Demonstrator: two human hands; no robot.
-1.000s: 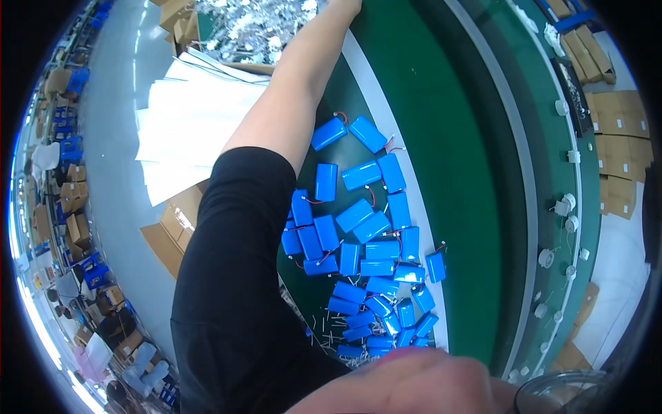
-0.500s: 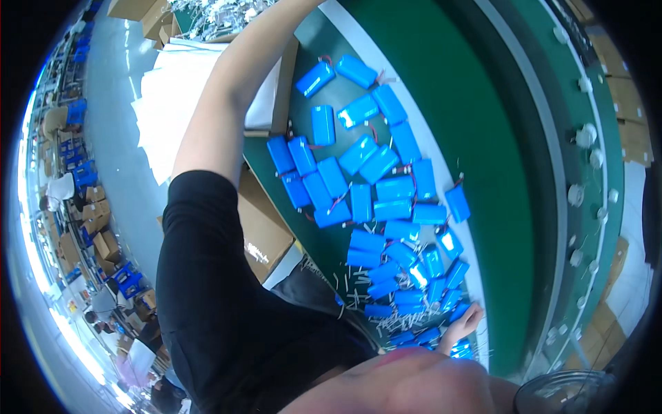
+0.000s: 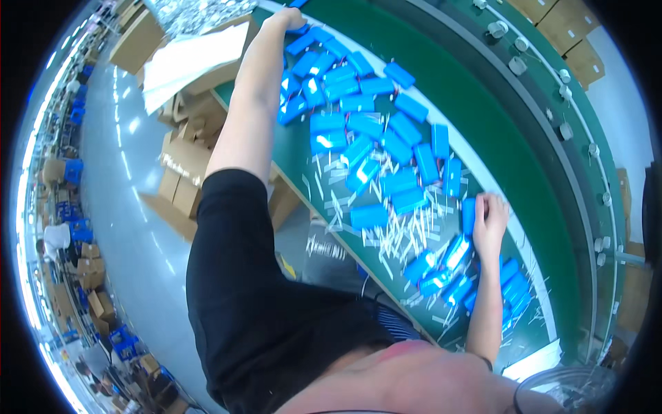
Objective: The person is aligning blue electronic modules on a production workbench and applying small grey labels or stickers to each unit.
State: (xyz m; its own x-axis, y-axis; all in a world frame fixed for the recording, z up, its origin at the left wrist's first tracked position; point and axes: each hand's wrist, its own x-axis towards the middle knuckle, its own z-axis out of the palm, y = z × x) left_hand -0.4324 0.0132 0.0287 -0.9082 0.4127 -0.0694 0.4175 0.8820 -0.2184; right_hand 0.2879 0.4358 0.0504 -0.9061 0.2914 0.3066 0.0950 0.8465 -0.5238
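Observation:
Many blue shrink-wrapped battery packs [image 3: 369, 217] lie over the green bench [image 3: 314, 162]. My left arm stretches to the far end, where my left hand [image 3: 292, 18] is over a blue pack [image 3: 298, 30]; its fingers are too small and hidden to read. My right hand [image 3: 491, 214] is at the bench's right edge with thumb and fingers closed at a blue battery pack [image 3: 469, 215]. Below that hand, more packs [image 3: 516, 288] sit close together. Thin white strips [image 3: 407, 231] are scattered among the packs in the middle and near part.
A pale rail [image 3: 441, 117] divides the bench from a green conveyor belt [image 3: 476, 103] on the right. Cardboard boxes [image 3: 186, 176] and white sheets [image 3: 193, 62] stand to the left, beside the grey floor [image 3: 134, 228]. A clear round container [image 3: 565, 386] is at the lower right.
The view has shifted, bringing my left hand into sight at the far end and showing more of the near bench. My right hand now appears higher in the picture, at a different pack.

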